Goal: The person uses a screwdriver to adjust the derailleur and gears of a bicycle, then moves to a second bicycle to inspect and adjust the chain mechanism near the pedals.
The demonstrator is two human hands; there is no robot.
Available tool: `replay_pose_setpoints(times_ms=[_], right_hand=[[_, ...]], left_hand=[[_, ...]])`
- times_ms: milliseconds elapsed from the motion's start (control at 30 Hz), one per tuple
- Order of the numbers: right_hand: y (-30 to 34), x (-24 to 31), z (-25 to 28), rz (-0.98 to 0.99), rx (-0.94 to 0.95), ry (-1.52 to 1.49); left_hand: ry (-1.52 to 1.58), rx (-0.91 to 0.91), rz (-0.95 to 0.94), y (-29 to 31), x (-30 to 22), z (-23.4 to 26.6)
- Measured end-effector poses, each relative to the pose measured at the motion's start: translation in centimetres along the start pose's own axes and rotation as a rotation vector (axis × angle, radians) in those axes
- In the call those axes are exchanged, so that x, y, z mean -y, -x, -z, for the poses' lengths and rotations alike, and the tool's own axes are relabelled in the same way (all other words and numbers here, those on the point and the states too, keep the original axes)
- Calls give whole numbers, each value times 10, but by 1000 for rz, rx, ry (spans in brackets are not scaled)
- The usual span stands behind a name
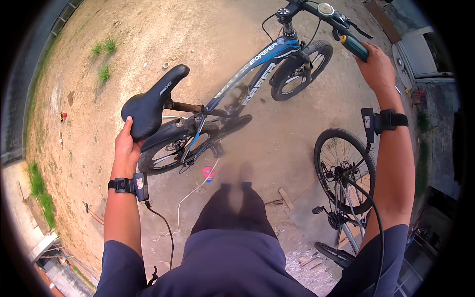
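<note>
**Left hand [127, 147] on a black padded saddle [143, 111], right hand [377, 69] around a dark green handle with an orange end [355, 47]**

Nearest is the person's dark navy shirt [232, 257], with both forearms reaching forward, well apart, each wearing a black wrist strap with a small device. The saddle belongs to a blue, black and silver bicycle [277, 51], which spans the space between the hands, its rear wheel near the left one and its front wheel pointing away to the right.

The left arm runs nearly straight ahead; its hand grips the saddle's broad rear edge, thumb on top, the other fingers mostly hidden. The right arm stretches farther, bent slightly inward at the wrist, its fingers closed on the green handle just beside the end of the black handlebar [309, 8]; whether the two are joined cannot be told.

To the right, below that hand, is a second bicycle with a silver frame and black tyres [337, 219]. Beyond the saddle, green grass tufts [110, 44] grow from sandy ground.
</note>
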State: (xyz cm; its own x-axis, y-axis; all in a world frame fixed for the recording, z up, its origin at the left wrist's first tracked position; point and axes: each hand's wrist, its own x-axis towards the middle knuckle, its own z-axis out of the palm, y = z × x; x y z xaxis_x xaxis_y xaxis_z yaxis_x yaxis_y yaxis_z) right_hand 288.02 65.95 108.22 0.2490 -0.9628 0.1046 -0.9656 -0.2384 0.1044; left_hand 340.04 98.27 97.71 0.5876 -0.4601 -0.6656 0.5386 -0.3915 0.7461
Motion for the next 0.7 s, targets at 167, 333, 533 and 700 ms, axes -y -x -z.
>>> replay_pose_setpoints(times_ms=[167,333,533,700], right_hand=[[25,-6,8,-30,-97,-62],[134,2,0,-91,2,-348],[324,91,-71,-55,674,-632],[469,160,-102,-181,964,-845]], left_hand=[[-30,11,6,-14,-5,7],[-101,-13,23,-31,-9,-1],[-200,41,48,-104,-21,31],[-295,-15,27,-139,-52,54]])
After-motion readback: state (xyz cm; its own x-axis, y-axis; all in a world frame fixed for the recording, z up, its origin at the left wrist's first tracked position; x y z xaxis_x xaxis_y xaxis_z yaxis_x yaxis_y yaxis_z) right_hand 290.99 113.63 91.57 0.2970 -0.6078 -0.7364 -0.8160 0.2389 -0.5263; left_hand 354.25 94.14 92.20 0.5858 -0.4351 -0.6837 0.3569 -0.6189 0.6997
